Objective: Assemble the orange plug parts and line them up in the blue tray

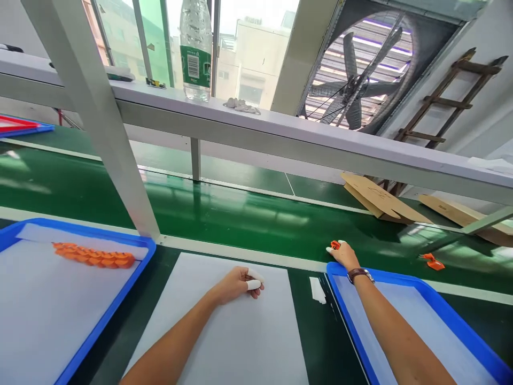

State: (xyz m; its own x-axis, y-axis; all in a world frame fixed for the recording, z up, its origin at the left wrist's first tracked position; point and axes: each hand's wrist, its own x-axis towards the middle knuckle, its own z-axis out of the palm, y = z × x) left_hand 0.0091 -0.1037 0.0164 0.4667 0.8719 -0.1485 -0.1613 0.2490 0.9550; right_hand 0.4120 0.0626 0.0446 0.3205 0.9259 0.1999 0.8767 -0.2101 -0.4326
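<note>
Currently, right hand [345,256] at green belt [240,214].
Its fingers pinch orange piece [335,245]; left hand [239,286] curled over white sheet [248,342], fingertip contact unclear.

From the wearer's head, the view faces forward and down across the nearby bench [320,337] toward a window [256,64].
</note>
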